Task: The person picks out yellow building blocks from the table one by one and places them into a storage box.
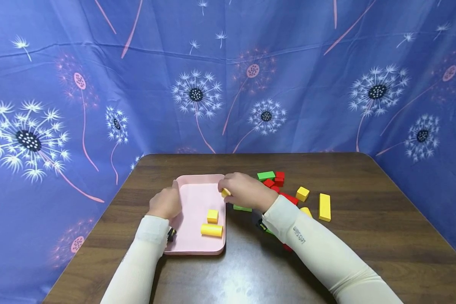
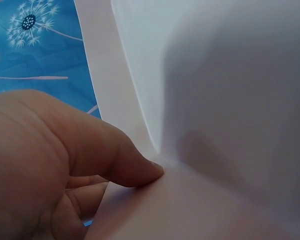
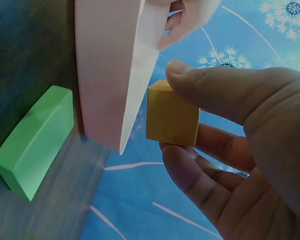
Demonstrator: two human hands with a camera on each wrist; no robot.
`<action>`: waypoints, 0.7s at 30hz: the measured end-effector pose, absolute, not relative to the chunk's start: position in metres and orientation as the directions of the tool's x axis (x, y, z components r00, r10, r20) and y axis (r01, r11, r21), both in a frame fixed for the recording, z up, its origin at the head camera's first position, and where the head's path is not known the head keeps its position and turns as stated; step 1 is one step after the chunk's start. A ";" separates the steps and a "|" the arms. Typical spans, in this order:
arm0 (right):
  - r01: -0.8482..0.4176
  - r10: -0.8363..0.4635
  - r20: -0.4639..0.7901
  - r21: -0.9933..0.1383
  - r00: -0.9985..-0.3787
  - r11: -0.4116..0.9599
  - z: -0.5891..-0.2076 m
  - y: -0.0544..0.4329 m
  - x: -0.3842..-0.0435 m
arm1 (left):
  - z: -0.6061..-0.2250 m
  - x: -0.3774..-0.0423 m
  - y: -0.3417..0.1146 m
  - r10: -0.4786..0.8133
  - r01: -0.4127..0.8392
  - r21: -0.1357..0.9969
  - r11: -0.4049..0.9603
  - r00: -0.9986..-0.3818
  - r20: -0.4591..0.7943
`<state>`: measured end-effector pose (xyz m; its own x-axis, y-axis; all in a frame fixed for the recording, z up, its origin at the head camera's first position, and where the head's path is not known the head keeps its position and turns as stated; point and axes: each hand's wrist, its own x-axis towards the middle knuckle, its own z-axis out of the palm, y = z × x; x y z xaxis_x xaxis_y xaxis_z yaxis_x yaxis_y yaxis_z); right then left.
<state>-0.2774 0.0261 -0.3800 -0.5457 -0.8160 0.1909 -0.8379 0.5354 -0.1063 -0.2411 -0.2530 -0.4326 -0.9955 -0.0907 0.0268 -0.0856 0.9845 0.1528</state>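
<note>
My left hand (image 1: 165,202) grips the left side of a pink tray (image 1: 199,179). In the left wrist view its thumb (image 2: 135,165) presses the inside of the wall, with other fingers outside. Over the tray's right rim, my right hand (image 1: 248,190) pinches a yellow cube block (image 3: 172,117) between thumb and fingertips. Inside the tray lie another yellow cube (image 1: 213,216) and a yellow cylinder (image 1: 212,230), both near the right wall. A green block (image 3: 35,142) rests on the table just outside that wall, partly below my right hand in the head view.
Right of the tray, several red blocks (image 1: 279,179) and a green block (image 1: 266,175) lie in a loose group. Farther right are a yellow cube (image 1: 302,194) and a long yellow block (image 1: 324,207). My right forearm covers part of the group. A blue patterned curtain (image 1: 308,84) hangs behind the brown table (image 1: 365,245).
</note>
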 end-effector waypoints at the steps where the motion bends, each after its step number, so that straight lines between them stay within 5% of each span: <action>1: -0.838 -0.816 0.191 -0.109 -0.546 0.535 -0.380 0.025 -0.277 | -0.433 -0.241 -0.253 -0.092 -0.087 0.151 0.985 -0.995 0.024; 21: -0.832 -0.809 0.195 -0.112 -0.555 0.543 -0.387 0.014 -0.276 | -0.431 -0.241 -0.254 -0.091 -0.086 0.162 0.983 -0.996 0.023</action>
<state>-0.2763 0.0138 -0.3865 -0.5547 -0.8088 0.1952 -0.8319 0.5434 -0.1123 -0.2410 -0.2538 -0.4315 -0.9956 -0.0909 0.0227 -0.0860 0.9830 0.1620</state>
